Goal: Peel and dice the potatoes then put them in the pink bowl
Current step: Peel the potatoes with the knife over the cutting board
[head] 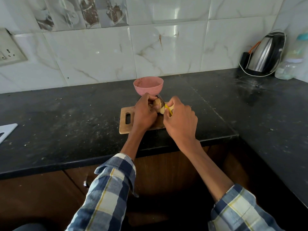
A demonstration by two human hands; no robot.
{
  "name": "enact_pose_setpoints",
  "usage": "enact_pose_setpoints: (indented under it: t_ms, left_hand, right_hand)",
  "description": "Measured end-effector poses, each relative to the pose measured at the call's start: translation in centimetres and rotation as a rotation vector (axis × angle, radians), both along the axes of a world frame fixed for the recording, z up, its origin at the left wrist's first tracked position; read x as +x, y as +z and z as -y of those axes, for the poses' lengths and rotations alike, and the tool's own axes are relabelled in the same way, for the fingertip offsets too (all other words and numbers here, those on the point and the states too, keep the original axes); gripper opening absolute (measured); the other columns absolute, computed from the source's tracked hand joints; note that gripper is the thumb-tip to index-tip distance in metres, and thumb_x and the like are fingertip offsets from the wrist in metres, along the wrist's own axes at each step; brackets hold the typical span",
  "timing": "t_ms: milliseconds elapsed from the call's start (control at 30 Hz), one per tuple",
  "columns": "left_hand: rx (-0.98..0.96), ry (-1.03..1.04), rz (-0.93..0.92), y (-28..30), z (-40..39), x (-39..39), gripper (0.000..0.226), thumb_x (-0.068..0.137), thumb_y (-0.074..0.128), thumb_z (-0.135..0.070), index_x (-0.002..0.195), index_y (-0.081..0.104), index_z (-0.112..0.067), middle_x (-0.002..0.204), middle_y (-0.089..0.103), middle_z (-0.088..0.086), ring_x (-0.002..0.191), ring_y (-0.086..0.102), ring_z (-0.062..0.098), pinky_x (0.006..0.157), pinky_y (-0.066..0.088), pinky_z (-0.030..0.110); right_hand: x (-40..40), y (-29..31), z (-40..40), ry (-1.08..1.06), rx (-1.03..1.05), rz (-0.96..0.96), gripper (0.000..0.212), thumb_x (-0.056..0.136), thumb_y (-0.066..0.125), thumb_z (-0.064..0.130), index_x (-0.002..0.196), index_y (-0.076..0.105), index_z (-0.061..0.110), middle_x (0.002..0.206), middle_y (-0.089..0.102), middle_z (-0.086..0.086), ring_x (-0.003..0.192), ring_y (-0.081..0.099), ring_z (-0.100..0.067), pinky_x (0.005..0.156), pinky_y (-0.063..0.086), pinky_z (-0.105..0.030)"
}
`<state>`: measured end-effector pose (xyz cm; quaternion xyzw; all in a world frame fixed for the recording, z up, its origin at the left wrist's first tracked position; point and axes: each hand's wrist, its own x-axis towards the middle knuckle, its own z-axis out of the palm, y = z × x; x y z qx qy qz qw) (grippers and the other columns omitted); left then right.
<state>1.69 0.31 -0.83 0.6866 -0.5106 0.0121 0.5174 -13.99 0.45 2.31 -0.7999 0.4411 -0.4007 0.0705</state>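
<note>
One head-worn wide-angle camera is looking forward and down from above a black counter, facing a tiled wall that is filling the upper half of the frame. Both forearms are reaching in from the bottom edge toward the centre, where a wooden cutting board is lying fairly near. Straight lines are bending toward the edges. No second view is sharing the scene.

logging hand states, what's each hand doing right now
Left hand: closed, holding the potato.
Right hand: closed on the yellow-handled peeler, against the potato.
</note>
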Motion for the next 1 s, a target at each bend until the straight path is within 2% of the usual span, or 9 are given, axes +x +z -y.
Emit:
enact_pose_setpoints:
  t_ms: [167,300,467,700,767,833,900,1000]
  left_hand:
    - [-0.021,0.011,0.003,-0.1,0.2,0.1,0.021,0.087,0.072,-0.006,0.104,0.065,-0.016,0.098,0.070,-0.010,0.093,0.064,0.007,0.082,0.055,0.028]
    - [-0.031,0.007,0.002,-0.1,0.2,0.3,0.020,0.087,0.073,-0.006,0.103,0.066,-0.016,0.097,0.071,-0.009,0.091,0.065,0.006,0.080,0.055,0.026]
    - [-0.042,-0.010,-0.007,0.0,0.2,0.3,0.018,0.087,0.071,-0.005,0.099,0.065,-0.016,0.093,0.070,-0.009,0.087,0.065,0.005,0.077,0.054,0.024]
    - [-0.059,-0.021,-0.071,0.0,0.5,0.2,0.021,0.081,0.069,0.001,0.097,0.068,-0.013,0.091,0.073,-0.005,0.085,0.068,0.008,0.076,0.054,0.022]
    - [-0.076,-0.046,-0.084,-0.1,0.5,0.5,0.023,0.081,0.071,0.002,0.098,0.069,-0.012,0.092,0.074,-0.004,0.085,0.069,0.008,0.076,0.054,0.022]
    - [-0.085,-0.061,-0.071,-0.2,0.4,0.6,0.026,0.080,0.072,0.005,0.099,0.070,-0.012,0.094,0.074,-0.004,0.086,0.069,0.005,0.076,0.052,0.017]
    - [-0.087,-0.056,-0.061,-0.2,0.2,0.5,0.027,0.079,0.071,0.006,0.098,0.070,-0.014,0.094,0.074,-0.005,0.086,0.069,0.005,0.076,0.052,0.016]
    - [-0.086,-0.041,-0.066,-0.3,0.4,0.5,0.027,0.079,0.072,0.005,0.099,0.071,-0.014,0.094,0.075,-0.006,0.087,0.070,0.007,0.079,0.056,0.024]
  right_hand:
    - [0.4,0.3,0.2,0.008,0.003,-0.029,0.014,0.097,0.068,0.030,0.103,0.056,0.026,0.092,0.069,0.000,0.082,0.068,-0.020,0.061,0.046,-0.029]
    - [1.0,0.3,0.2,0.003,0.014,-0.007,0.012,0.096,0.069,0.028,0.101,0.059,0.024,0.089,0.069,-0.001,0.082,0.068,-0.022,0.065,0.055,-0.036]
    - [2.0,0.7,0.6,0.022,0.040,0.002,0.012,0.096,0.070,0.026,0.099,0.060,0.021,0.087,0.068,0.000,0.082,0.068,-0.021,0.066,0.057,-0.039]
    - [1.1,0.2,0.5,0.039,0.084,0.018,0.009,0.095,0.069,0.023,0.095,0.060,0.023,0.093,0.070,0.001,0.084,0.067,-0.022,0.068,0.055,-0.039]
    - [1.2,0.3,0.7,0.054,0.109,0.036,0.008,0.095,0.069,0.023,0.095,0.060,0.023,0.091,0.068,0.002,0.082,0.064,-0.020,0.065,0.049,-0.036]
    - [1.6,0.7,0.9,0.056,0.133,0.030,0.007,0.096,0.068,0.023,0.098,0.062,0.021,0.085,0.059,0.006,0.076,0.054,-0.016,0.063,0.038,-0.032]
    - [1.9,0.8,0.9,0.055,0.143,0.023,0.007,0.097,0.068,0.022,0.100,0.062,0.020,0.083,0.053,0.007,0.074,0.047,-0.014,0.063,0.033,-0.031]
    - [1.8,0.3,0.7,0.057,0.143,0.068,0.008,0.096,0.069,0.023,0.098,0.062,0.020,0.082,0.058,0.007,0.076,0.056,-0.014,0.064,0.041,-0.031]
